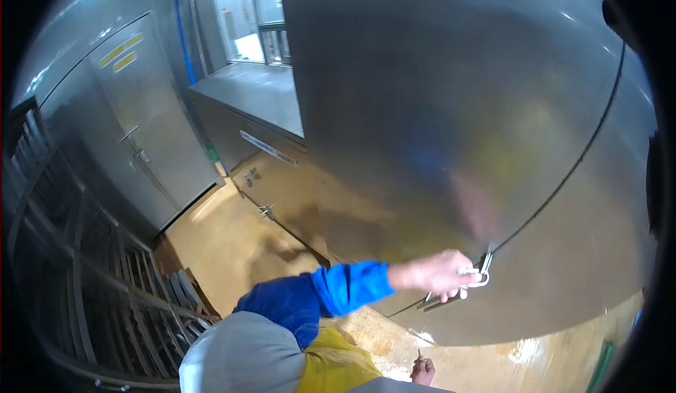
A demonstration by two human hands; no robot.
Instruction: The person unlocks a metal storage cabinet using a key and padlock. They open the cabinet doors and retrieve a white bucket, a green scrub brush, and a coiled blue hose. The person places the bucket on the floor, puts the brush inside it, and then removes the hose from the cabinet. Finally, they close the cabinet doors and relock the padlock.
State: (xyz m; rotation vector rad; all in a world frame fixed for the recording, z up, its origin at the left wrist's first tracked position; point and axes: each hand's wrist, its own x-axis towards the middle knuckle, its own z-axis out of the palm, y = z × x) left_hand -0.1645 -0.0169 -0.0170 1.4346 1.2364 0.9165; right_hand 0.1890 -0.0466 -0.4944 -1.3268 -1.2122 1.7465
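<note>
My left arm, in a bright blue sleeve, reaches across to a large stainless-steel door (451, 111). At its lower part my left hand (442, 273) is closed round a metal latch handle (480, 278) beside the dark door seam. The fingers partly hide the latch. Low in the picture, near the bottom edge, my right hand (423, 372) is closed on a short thin rod (420, 355) that sticks up from the fingers. It is too small to name exactly. The right forearm is out of sight.
A steel door (134, 125) with a lever handle stands at the far left. A metal ledge (253, 94) lies below a window (250, 16). Dark slatted racks (105, 252) line the near left. The tan floor (218, 234) looks wet, and a green strip (601, 367) shows at lower right.
</note>
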